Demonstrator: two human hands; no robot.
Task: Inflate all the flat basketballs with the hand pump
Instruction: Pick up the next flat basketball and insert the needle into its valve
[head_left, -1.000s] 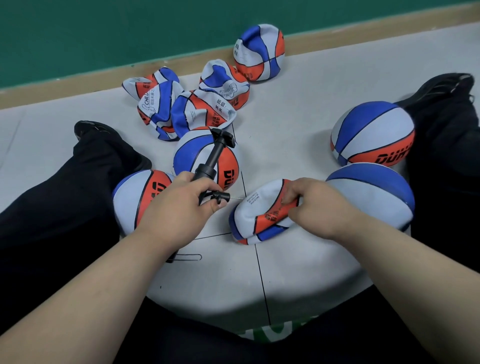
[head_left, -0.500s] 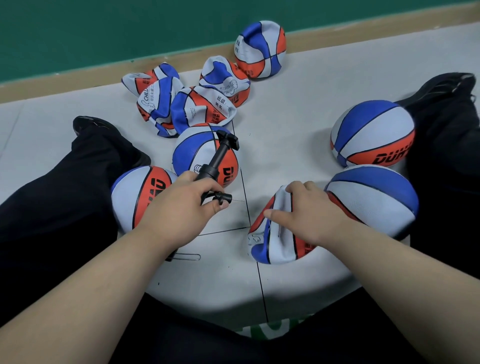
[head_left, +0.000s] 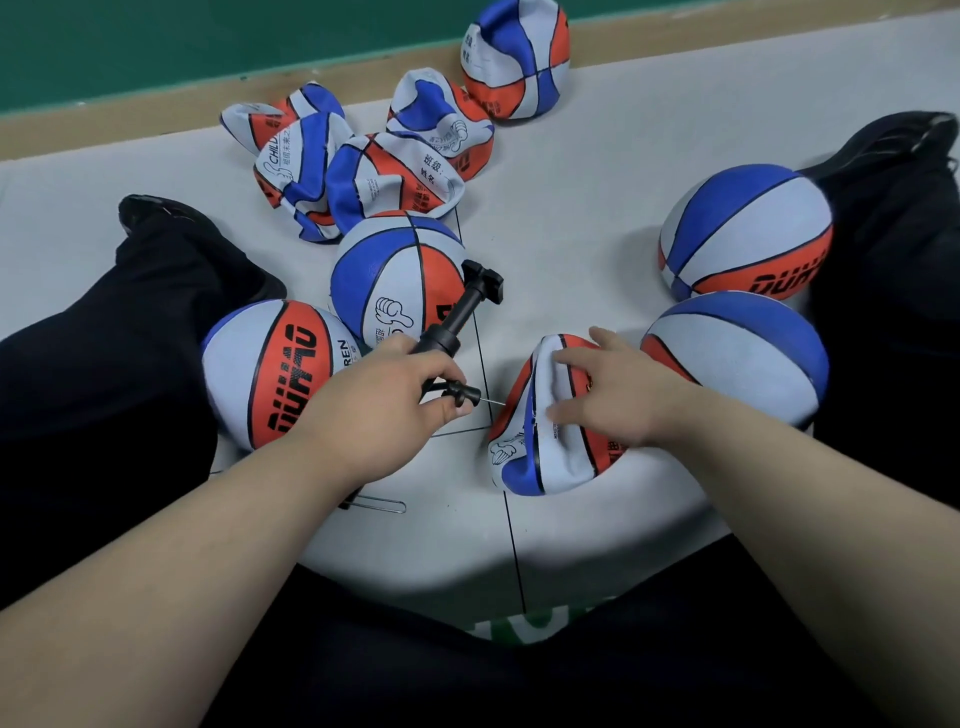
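The left hand (head_left: 374, 410) is closed round the lower barrel of the hand pump (head_left: 457, 322), thumb and forefinger pinching the nozzle. The needle (head_left: 493, 402) points rightward, and the pump's long axis slants up and away from that hand.

The right hand (head_left: 618, 395) is laid with its fingers spread on the flat basketball (head_left: 540, 457). This ball is propped on edge on the floor (head_left: 571, 208), just right of the needle tip. Contact between tip and ball cannot be confirmed, and no valve is seen.

It is judged that the valve must be turned to face left, in line with the needle, before insertion.

Four inflated balls are noted: two (head_left: 275, 374) (head_left: 400, 280) beside and beyond the left hand, two (head_left: 743, 353) (head_left: 743, 234) beyond the right. Farther off, the collapsed balls (head_left: 363, 171) are heaped, not yet pumped.
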